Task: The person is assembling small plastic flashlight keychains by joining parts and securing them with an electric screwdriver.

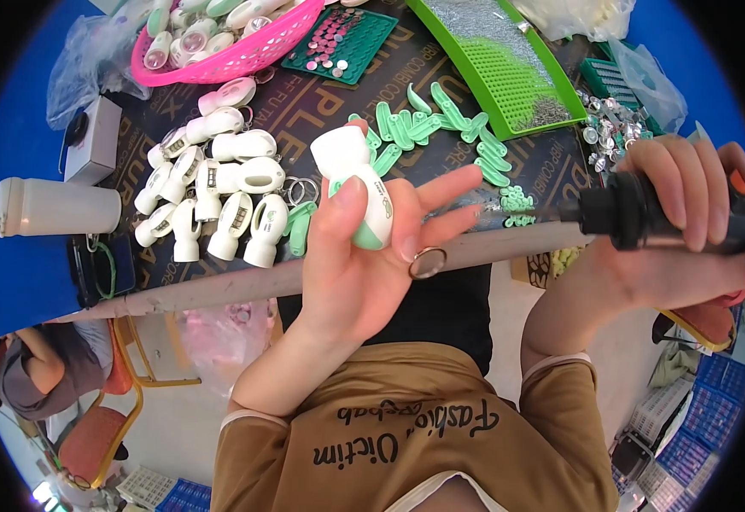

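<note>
My left hand (347,277) is raised over the table's near edge, thumb and fingers closed round a white-and-green plastic keyring gadget (374,209). The gadget's wide white head points up and away from me; a metal split ring (428,263) hangs beside my fingers. At the right, my right hand (675,188) grips a black electric screwdriver (620,212), its thin bit pointing left toward my left hand, apart from the gadget. Light-green plastic parts (402,128) lie scattered beyond my left hand. Finished-looking white keyring gadgets (234,226) cluster at the left.
A pink basket (227,72) of similar gadgets stands far left, beside a green tray of small discs (338,47). A bright-green sorting tray (517,81) holds screws. Clear round parts (607,128) are piled far right. A white bottle (58,207) lies at left. Another person (48,367) sits lower left.
</note>
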Available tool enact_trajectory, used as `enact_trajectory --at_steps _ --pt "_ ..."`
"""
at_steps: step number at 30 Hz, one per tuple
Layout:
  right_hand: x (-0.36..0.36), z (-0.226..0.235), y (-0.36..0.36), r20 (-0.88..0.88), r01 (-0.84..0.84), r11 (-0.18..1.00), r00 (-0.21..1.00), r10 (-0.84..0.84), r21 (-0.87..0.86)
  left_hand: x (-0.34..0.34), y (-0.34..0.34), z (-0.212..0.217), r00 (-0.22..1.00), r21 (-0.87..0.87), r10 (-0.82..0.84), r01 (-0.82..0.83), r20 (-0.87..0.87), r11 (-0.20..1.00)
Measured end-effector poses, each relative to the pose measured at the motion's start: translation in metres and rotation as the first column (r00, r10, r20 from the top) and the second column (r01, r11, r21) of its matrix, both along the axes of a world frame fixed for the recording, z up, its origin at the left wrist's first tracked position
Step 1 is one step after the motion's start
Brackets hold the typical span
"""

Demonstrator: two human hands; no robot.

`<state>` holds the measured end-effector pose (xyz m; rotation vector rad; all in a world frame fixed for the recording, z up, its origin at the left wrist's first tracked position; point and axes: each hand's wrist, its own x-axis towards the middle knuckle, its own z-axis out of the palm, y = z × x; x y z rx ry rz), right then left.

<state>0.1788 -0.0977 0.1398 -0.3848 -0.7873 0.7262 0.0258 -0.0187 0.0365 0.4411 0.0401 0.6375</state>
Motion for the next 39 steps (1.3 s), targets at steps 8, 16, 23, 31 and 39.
enact_trajectory --at_steps 8,16,23,31,39 --pt "-0.010 -0.005 -0.002 -0.119 0.108 0.993 0.988 -0.102 0.045 -0.007 -0.006 0.016 0.985 -0.161 -0.110 0.130 0.131 0.978" --pt "0.005 -0.019 -0.008 -0.245 0.104 0.981 0.968 -0.061 0.166 -0.015 -0.006 0.011 0.993 -0.028 -0.104 0.106 0.052 0.994" --pt "0.003 -0.020 -0.008 -0.199 0.127 0.976 0.976 -0.090 0.179 -0.016 -0.012 0.020 0.993 0.049 0.028 -0.022 -0.115 0.999" --pt "0.005 -0.020 -0.011 -0.142 0.152 0.969 0.982 -0.125 0.196 -0.018 -0.014 0.022 0.991 0.066 0.070 -0.063 -0.111 0.996" --pt "0.003 -0.020 -0.016 -0.085 0.178 0.961 0.983 -0.164 0.213 -0.018 -0.012 0.013 0.994 0.068 0.107 -0.108 0.012 0.992"
